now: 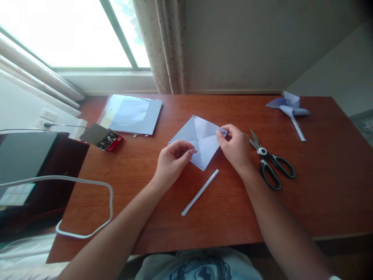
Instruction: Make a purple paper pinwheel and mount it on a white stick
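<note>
A square sheet of white paper (206,134) lies turned cornerwise, with creases or cuts running towards its middle and small dark marks at the centre and corners. My right hand (235,146) pinches its right corner between thumb and fingers. Over the lower left part of the paper, my left hand (175,157) is closed, thumb and forefinger pressed together; anything between them is too small to name. A thin rolled paper stick (200,192) lies on the table just below the sheet.
Black-handled scissors (269,161) lie partly open beside my right forearm. A finished paper pinwheel (288,105) rests at the back right of the wooden table (320,175). On the left are a small open box (106,140), a folder of sheets (134,114) and a white cable (110,198).
</note>
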The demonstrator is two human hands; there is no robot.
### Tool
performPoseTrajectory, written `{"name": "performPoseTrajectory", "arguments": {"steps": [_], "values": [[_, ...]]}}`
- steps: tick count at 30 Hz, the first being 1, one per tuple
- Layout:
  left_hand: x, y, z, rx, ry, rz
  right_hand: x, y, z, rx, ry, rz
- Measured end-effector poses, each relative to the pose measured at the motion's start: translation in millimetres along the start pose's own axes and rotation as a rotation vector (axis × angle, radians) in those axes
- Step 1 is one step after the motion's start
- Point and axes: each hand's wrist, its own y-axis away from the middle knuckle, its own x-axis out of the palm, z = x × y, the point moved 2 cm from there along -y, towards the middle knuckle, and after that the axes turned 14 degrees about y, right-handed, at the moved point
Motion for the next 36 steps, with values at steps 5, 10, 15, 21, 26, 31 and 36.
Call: {"name": "performPoseTrajectory", "arguments": {"steps": [5,10,15,21,26,31,36], "values": [[0.2,0.4,-1.6,-0.008,0.011,-0.009,0.6,0.2,-2.5,-0.028,-0.023,-0.023],[0.5,0.1,-1.5,-0.022,0.045,-0.018,-0.3,-0.1,-2.5,-0.014,-0.016,-0.035],[0.4,-0.2,-0.4,-0.017,0.049,-0.018,-1.0,-1.6,-2.0,0.027,-0.117,-0.008],[0.1,-0.2,-3.1,-0.011,0.049,-0.022,1.6,-4.4,-8.4,0.077,-0.260,0.004],[0.0,0.1,-4.9,-0.018,0.039,-0.032,3.9,-4.9,-11.1,0.059,-0.241,0.065],[0.0,-0.6,-4.7,-0.028,0.042,-0.029,0.5,-4.8,-10.7,0.021,-0.135,0.061],[-1.9,-1.5,-1.4,-0.048,0.000,-0.012,-1.4,-6.9,-13.4,-0.007,-0.075,0.075]]}}
